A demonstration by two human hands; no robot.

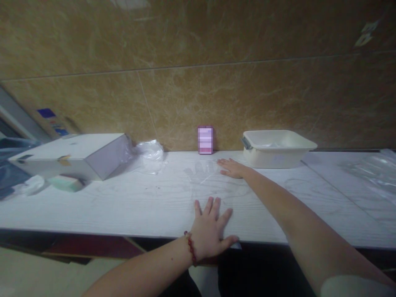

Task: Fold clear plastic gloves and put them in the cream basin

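A thin clear plastic sheet or bag (206, 181) lies flat on the white wood-grain table (123, 210), its outline faint. My left hand (210, 231), with a red bead bracelet at the wrist, rests with fingers spread at the table's front edge, on the near part of the plastic. Farther back, my right hand (232, 168) lies flat with its fingers apart, by the plastic's far right side, left of the cream basin (272, 159). Neither hand grips anything.
A phone-like device (205, 140) stands against the tiled wall. To the left are a white box (71, 154), crumpled clear plastic (150, 154) and a green sponge-like block (66, 183). More clear plastic (375, 169) lies at the far right.
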